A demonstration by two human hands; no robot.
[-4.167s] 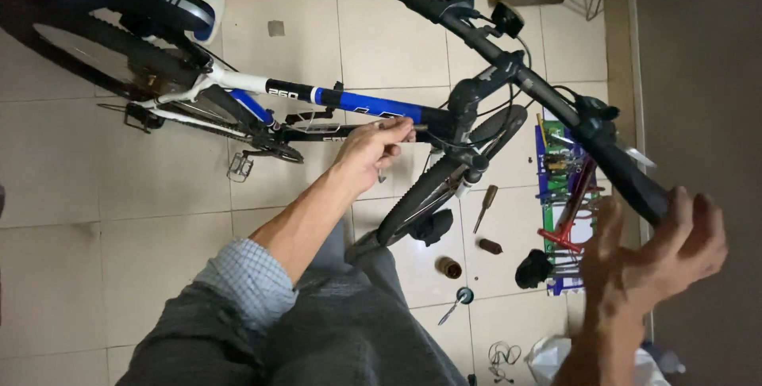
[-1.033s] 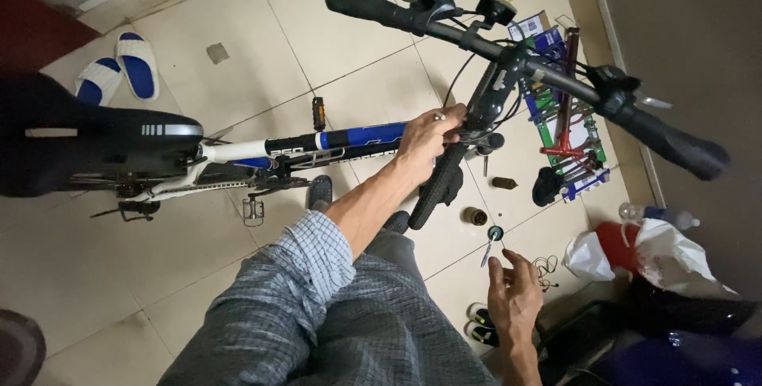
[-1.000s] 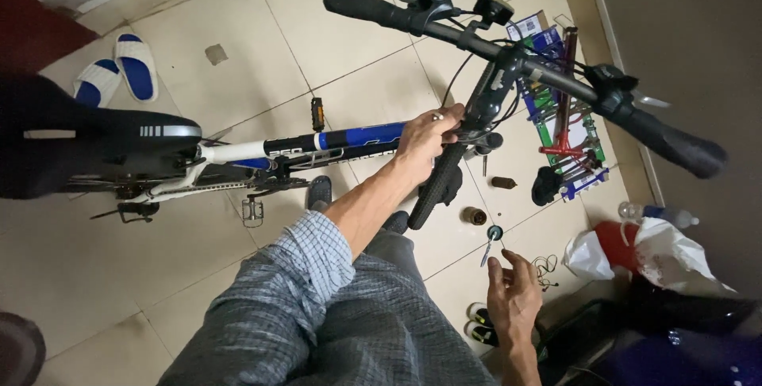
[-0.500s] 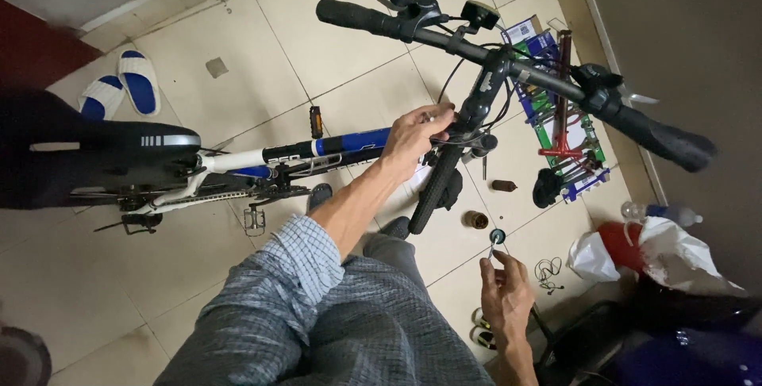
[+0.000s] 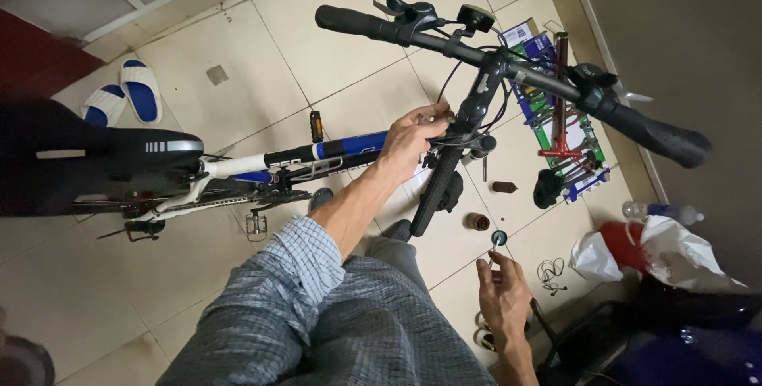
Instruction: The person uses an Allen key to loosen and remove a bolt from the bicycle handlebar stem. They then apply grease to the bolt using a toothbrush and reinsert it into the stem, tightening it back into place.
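Nearest, the right hand (image 5: 504, 295) hangs loosely open, its grip empty, just below a small round part (image 5: 499, 238) on the floor beside the bicycle (image 5: 333, 150). Farther out, the left hand (image 5: 413, 136) closes its grip on the bicycle's frame just behind the stem, under the handlebar (image 5: 444, 41).

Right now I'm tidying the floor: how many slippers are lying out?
2: a blue and white pair side by side on the tiles at upper left, left slipper and right slipper. Others may be hidden.

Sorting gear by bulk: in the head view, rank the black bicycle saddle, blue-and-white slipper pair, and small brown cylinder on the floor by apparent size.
1. Black bicycle saddle, though it sits nearer the camera.
2. Blue-and-white slipper pair.
3. Small brown cylinder.
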